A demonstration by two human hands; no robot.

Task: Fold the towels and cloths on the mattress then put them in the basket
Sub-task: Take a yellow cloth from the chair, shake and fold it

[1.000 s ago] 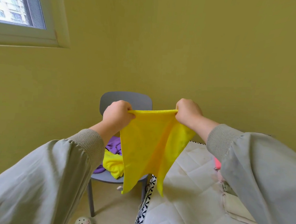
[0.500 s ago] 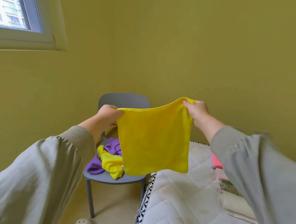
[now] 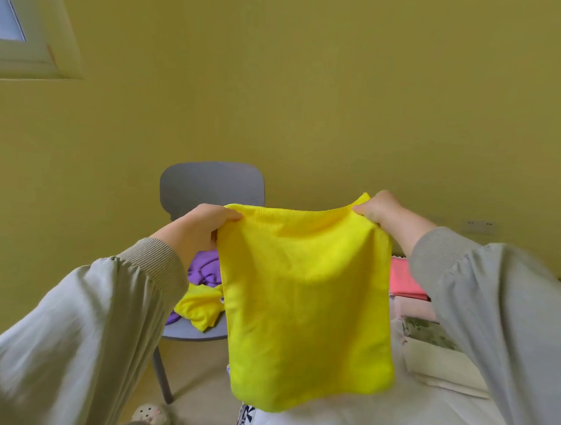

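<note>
A bright yellow cloth (image 3: 306,308) hangs flat in the air in front of me. My left hand (image 3: 200,231) pinches its top left corner and my right hand (image 3: 381,209) pinches its top right corner. Its lower edge hangs just above the white quilted mattress (image 3: 359,421). On the mattress to the right lie folded cloths: a pink one (image 3: 404,280), a patterned one (image 3: 429,332) and a cream one (image 3: 443,367). No basket is in view.
A grey chair (image 3: 209,186) stands against the olive wall, left of the mattress. A purple cloth (image 3: 203,268) and another yellow cloth (image 3: 199,307) lie crumpled on its seat. A slipper (image 3: 150,415) lies on the floor. A window frame (image 3: 28,36) is at top left.
The yellow cloth went from bunched between close hands to spread flat. My hands moved apart, then lowered the cloth nearer me and the mattress. The camera tilted down.
</note>
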